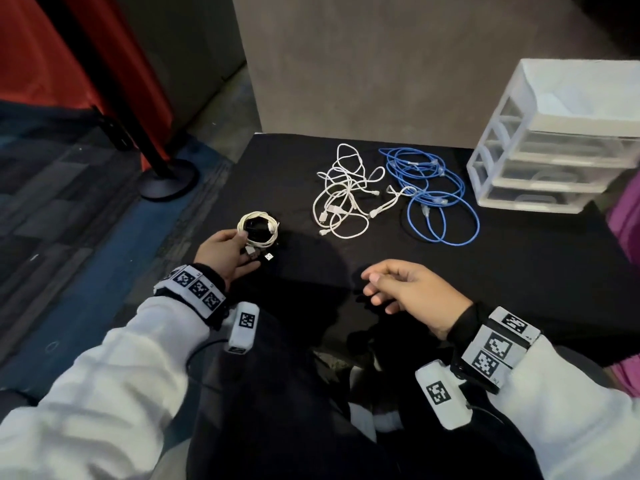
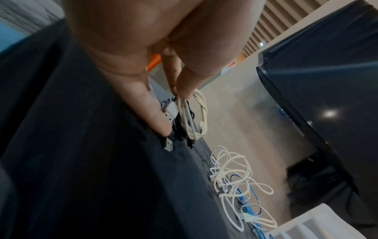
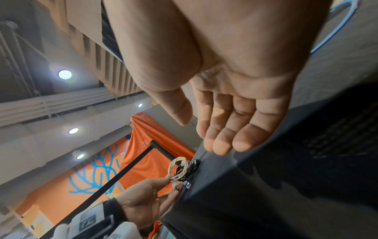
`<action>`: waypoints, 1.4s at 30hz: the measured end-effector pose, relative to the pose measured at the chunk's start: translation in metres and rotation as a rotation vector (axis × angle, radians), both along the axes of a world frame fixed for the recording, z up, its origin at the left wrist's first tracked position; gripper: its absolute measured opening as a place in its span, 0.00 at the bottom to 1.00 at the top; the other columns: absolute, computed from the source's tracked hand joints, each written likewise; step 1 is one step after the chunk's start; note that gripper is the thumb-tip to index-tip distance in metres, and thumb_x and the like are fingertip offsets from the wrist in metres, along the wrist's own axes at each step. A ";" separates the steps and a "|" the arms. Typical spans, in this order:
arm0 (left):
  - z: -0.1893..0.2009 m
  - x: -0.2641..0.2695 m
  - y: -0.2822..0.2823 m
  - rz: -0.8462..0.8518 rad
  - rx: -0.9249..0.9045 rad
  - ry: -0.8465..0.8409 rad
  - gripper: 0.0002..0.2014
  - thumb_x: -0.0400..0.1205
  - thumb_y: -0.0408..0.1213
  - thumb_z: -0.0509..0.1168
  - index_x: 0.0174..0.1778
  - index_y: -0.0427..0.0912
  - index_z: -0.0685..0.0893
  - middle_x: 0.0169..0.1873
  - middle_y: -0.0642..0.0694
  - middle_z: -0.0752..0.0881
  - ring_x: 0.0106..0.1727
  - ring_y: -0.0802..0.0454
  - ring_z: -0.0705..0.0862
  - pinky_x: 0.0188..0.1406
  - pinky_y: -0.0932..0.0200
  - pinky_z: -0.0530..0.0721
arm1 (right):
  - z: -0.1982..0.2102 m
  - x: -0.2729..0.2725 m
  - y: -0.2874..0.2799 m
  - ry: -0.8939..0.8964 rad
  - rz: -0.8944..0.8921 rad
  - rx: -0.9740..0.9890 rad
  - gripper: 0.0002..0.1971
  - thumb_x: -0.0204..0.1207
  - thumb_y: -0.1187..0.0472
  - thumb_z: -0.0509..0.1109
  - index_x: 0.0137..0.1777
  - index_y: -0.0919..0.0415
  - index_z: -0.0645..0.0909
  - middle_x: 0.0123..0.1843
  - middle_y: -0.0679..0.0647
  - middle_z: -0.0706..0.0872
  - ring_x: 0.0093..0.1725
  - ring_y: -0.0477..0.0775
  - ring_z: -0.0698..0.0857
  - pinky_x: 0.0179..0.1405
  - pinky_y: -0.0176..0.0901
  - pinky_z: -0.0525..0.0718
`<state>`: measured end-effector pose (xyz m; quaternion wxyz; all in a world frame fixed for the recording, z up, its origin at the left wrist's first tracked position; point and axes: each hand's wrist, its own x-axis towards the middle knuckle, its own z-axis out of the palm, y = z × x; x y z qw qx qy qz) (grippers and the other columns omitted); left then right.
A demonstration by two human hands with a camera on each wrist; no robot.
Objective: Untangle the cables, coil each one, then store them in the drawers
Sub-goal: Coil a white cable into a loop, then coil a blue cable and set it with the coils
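A: Nearest the camera, at the desk's (image 1: 519, 271) front edge, are the two hands. The left hand (image 1: 221, 258) pinches a white coil (image 1: 258, 230) between thumb and fingertip near the front-left corner; a black cable (image 1: 254, 226) lies inside the ring, and a metal USB plug (image 1: 252, 252) pokes out under the fingers.

B: And the right hand (image 1: 412, 292)?

A: Empty, fingers loosely curled, hovering over the black cloth at the front middle, apart from every cable.

B: Which way does the remaining work lie?

A: Ahead of the right hand, toward the back edge. The white tangle (image 1: 346, 199) sits mid-desk, thin rubbery loops crossing each other; just right of it the blue cables (image 1: 440, 202) form wider, stiffer loops, and one white end reaches in among them. I judge the right hand the nearer one for that pile.

B: The drawers?

A: The drawer unit (image 1: 554, 140), translucent plastic, boxy, with stacked drawers, stands at the back-right corner, well apart from the held coil, so that coil must cross the whole desk.
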<state>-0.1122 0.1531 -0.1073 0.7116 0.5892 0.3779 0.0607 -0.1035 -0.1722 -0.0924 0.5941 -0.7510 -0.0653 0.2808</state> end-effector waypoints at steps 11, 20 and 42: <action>-0.002 0.078 0.010 0.055 0.166 0.063 0.03 0.86 0.38 0.67 0.47 0.46 0.84 0.51 0.41 0.88 0.49 0.47 0.90 0.33 0.51 0.92 | -0.008 0.009 -0.022 0.026 -0.060 -0.043 0.08 0.89 0.61 0.67 0.59 0.62 0.87 0.42 0.49 0.91 0.41 0.46 0.85 0.38 0.37 0.80; -0.015 0.044 0.019 -0.130 0.558 0.199 0.07 0.84 0.42 0.67 0.47 0.43 0.87 0.35 0.43 0.87 0.33 0.47 0.87 0.47 0.46 0.92 | -0.010 0.062 0.000 -0.299 0.017 -0.353 0.06 0.85 0.54 0.71 0.50 0.53 0.89 0.48 0.45 0.90 0.47 0.46 0.87 0.55 0.41 0.82; -0.002 -0.004 -0.096 -0.330 0.823 -0.431 0.11 0.82 0.40 0.67 0.59 0.50 0.89 0.55 0.49 0.87 0.56 0.57 0.85 0.64 0.61 0.81 | 0.019 0.035 0.014 -0.383 0.075 -0.134 0.10 0.88 0.57 0.69 0.48 0.58 0.89 0.44 0.56 0.93 0.37 0.44 0.87 0.40 0.31 0.81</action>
